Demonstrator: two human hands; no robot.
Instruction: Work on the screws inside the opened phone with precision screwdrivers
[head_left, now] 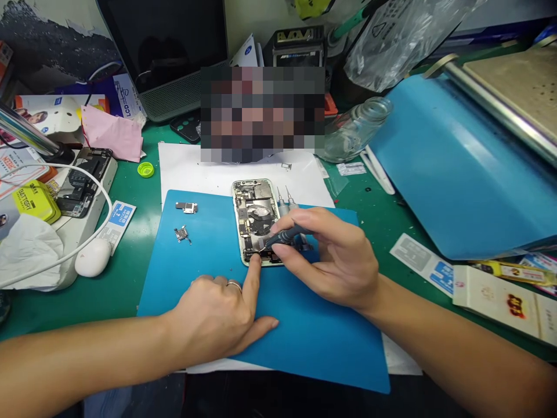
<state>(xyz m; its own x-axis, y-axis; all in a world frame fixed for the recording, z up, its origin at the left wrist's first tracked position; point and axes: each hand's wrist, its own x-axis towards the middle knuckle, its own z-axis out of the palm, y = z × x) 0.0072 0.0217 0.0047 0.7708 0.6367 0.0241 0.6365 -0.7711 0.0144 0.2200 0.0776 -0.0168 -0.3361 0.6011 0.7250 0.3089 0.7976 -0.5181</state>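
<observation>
An opened smartphone (257, 212) lies on the blue mat with its inner parts exposed. My left hand (217, 313) rests on the mat; its index finger stretches to the phone's lower edge, thumb extended and the other fingers curled, holding nothing. Between thumb and fingers, my right hand (333, 255) pinches a dark fine-tipped tool (285, 236), whose exact kind I cannot make out. The tool's tip is at the phone's lower end, close to my left fingertip. Two screwdriver-like metal tips (285, 197) show just beyond my right hand. Small metal phone parts (186, 207) lie left of the phone.
White paper (183, 168) lies under the blue mat (174, 278). On the left are a white earbud case (93, 257), a cable and another opened phone (85, 181). A glass jar (354, 130), a curved blue sheet (435, 174) and a cigarette-style box (500, 302) are on the right.
</observation>
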